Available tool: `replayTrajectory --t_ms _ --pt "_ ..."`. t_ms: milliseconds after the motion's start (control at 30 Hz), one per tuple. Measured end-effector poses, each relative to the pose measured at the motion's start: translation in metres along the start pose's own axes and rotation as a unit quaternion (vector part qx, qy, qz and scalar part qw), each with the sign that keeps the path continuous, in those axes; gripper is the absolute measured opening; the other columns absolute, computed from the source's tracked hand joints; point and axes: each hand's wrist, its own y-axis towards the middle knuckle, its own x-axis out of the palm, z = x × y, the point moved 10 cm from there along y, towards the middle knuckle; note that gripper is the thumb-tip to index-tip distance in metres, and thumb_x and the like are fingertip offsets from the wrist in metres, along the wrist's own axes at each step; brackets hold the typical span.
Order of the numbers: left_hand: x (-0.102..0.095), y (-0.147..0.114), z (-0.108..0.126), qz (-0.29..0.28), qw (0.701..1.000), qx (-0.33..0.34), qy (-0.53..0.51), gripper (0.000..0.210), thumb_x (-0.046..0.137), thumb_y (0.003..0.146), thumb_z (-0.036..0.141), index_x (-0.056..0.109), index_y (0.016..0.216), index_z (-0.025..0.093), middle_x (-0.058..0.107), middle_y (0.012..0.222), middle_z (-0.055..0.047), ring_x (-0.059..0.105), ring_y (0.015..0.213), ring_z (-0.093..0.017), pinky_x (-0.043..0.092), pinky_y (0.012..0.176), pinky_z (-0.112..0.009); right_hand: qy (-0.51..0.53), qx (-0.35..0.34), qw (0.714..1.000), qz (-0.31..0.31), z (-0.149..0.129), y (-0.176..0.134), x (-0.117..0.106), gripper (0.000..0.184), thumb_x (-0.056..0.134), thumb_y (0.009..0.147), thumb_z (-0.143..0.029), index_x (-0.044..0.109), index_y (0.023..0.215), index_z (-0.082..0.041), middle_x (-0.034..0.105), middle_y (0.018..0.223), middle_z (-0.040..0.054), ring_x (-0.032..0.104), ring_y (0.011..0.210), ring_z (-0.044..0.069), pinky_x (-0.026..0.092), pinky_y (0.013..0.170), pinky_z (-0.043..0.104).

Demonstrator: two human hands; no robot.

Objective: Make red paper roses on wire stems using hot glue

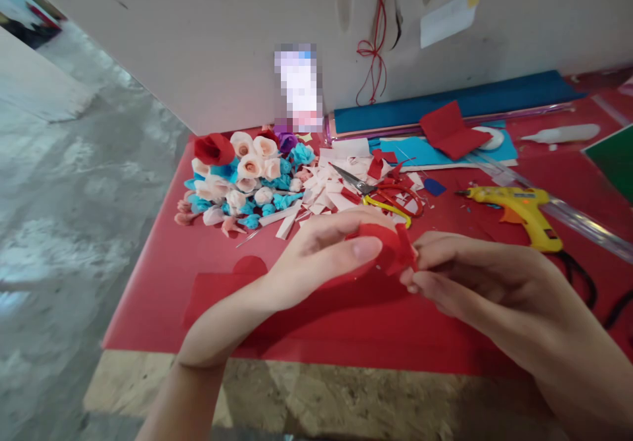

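Right hand [487,283] and left hand [316,256] are pinching seemingly part-shaped red paper [390,246], formed flowers [250,167] lying heaped, flat red piece [212,289] lying unshaped.

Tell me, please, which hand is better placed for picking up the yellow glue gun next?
Probably the right hand: the yellow glue gun lies just beyond it, while the left hand is farther away. Both hold the red paper, though.

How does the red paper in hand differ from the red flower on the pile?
The red paper is held by the left hand and right hand; the red flower sits beside pale flowers. The red paper is partly hidden by fingers, while the red flower's open bloom shows. Both are red.
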Motion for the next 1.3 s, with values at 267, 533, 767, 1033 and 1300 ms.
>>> replayTrajectory --t_ms 267,533,767,1033,1300 --pt "-0.001 0.0 0.006 0.017 0.999 0.019 0.02 0.011 0.065 0.08 0.024 0.071 0.09 0.022 0.068 0.09 -0.001 0.06 0.094 -0.015 0.047 0.088 -0.025 0.034 -0.005 0.999 0.0 0.0 0.001 0.001 0.008 0.065 0.081 -0.019 0.061 0.075 -0.019 0.053 0.063 -0.0033 0.039 0.046 0.004 0.03 0.037 0.013" --pt "-0.003 -0.001 0.004 0.021 0.999 0.014 0.028 0.012 0.064 0.081 0.024 0.071 0.09 0.023 0.069 0.091 -0.002 0.062 0.093 -0.018 0.049 0.087 -0.029 0.012 -0.023 0.999 0.018 -0.001 -0.001 -0.003 0.008 0.064 0.082 -0.022 0.061 0.075 -0.019 0.052 0.058 -0.0031 0.043 0.043 0.004 0.033 0.037 0.014" --pt "-0.001 0.0 0.006 0.009 1.0 0.014 0.015 0.017 0.061 0.083 0.02 0.072 0.095 0.024 0.069 0.093 0.0 0.061 0.094 -0.016 0.048 0.088 -0.026 -0.005 -0.042 0.998 0.054 -0.006 0.002 -0.008 0.007 0.067 0.079 -0.018 0.062 0.075 -0.022 0.057 0.068 -0.0042 0.047 0.048 0.003 0.038 0.042 0.013" --pt "-0.002 -0.001 0.005 0.021 1.0 0.008 0.002 0.016 0.061 0.083 0.022 0.073 0.093 0.025 0.069 0.094 -0.002 0.061 0.094 -0.017 0.048 0.088 -0.027 -0.018 -0.04 0.994 0.099 -0.01 -0.001 -0.015 0.009 0.071 0.075 -0.02 0.062 0.073 -0.023 0.059 0.07 -0.0038 0.055 0.06 0.007 0.039 0.045 0.014" --pt "-0.003 -0.003 0.003 0.031 1.0 -0.004 0.005 0.015 0.061 0.083 0.025 0.073 0.092 0.025 0.068 0.095 -0.002 0.06 0.099 -0.018 0.047 0.092 -0.029 -0.06 -0.07 0.99 0.106 -0.012 -0.003 -0.014 0.008 0.067 0.079 -0.02 0.061 0.074 -0.023 0.061 0.07 -0.0043 0.058 0.062 0.007 0.041 0.046 0.015"
